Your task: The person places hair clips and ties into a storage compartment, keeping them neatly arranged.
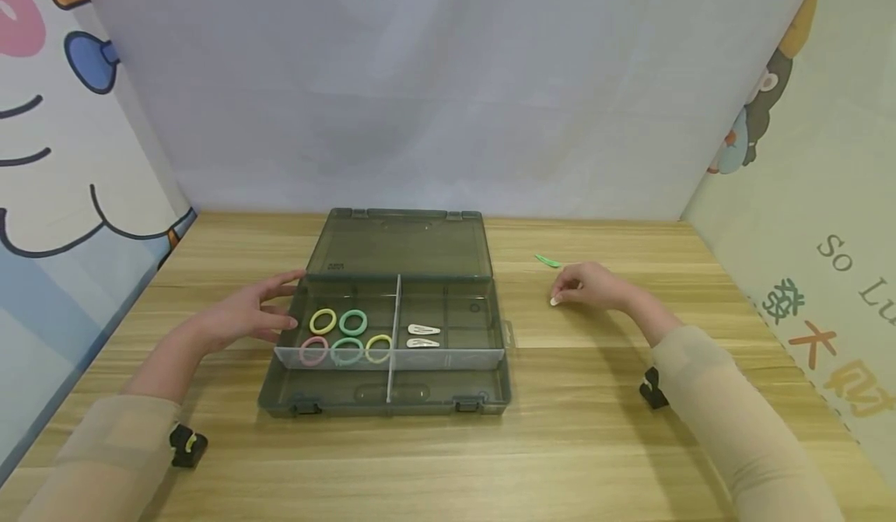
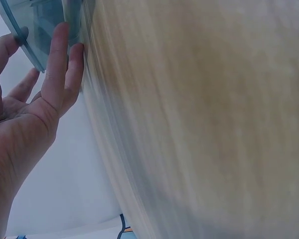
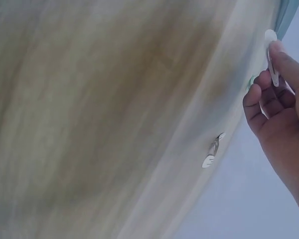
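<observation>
Head view: a smoky grey plastic organiser box lies open in the middle of a wooden table, its lid laid back flat towards the far wall. A white divider splits the tray into left and right halves. The left half holds five hair ties in yellow, green and pink, lying in two rows. The right half holds two white snap hair clips, one just behind the other, beside the divider. The left hand rests against the left wall of the box with fingers straight and relaxed, gripping nothing; the left wrist view confirms the fingertips touching the box edge. The right hand sits on the table well to the right of the box, fingers curled, pinching a white hair clip at its fingertips. The right wrist view shows that clip held between thumb and forefinger, clear of the box. A green hair clip lies on the table just beyond the right hand, not touched. The right wrist view also shows one further white clip lying on the table surface near the hand; that view is blurred. Printed cartoon panels stand at both sides of the table.
</observation>
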### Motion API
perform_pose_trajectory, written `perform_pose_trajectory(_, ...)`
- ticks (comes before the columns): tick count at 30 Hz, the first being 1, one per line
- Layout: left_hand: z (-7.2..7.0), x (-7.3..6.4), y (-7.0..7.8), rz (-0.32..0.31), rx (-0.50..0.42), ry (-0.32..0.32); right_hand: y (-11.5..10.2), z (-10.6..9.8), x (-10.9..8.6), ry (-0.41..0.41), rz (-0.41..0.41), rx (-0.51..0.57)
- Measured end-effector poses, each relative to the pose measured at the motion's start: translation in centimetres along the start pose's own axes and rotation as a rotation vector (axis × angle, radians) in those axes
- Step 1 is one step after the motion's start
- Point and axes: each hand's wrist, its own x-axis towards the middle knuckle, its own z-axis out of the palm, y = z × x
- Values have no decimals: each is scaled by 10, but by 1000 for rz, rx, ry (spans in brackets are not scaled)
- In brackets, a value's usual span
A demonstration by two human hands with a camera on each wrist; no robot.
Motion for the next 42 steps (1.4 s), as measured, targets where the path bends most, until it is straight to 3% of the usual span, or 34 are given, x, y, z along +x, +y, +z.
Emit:
perform_pose_trajectory(23,2,0,-2,-9,-2,-1,-46,-24,7,25,-6,56)
perform_pose_trajectory(42,0,0,-2,11,-8,-9,-97,-34,29,47,-120,40)
